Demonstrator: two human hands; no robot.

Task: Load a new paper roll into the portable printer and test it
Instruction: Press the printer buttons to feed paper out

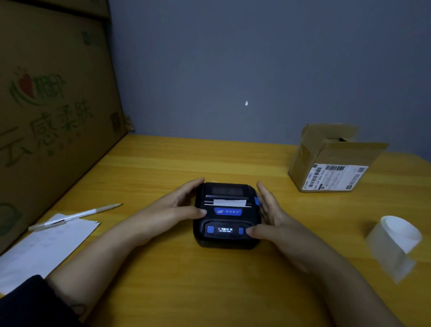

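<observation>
Both our hands, left hand (pixel 175 206) and right hand (pixel 273 220), flank the printer (pixel 225 215), fingers loosely spread, touching its sides; the cardboard box (pixel 330 163) stands open, contents unclear.

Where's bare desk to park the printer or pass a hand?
Free: the strip between the printer and the back wall; the patch between the right hand and the paper roll, below the small carton; the near edge between the forearms. Crowded: left side, with pen on paper sheet against the big boxes.
</observation>
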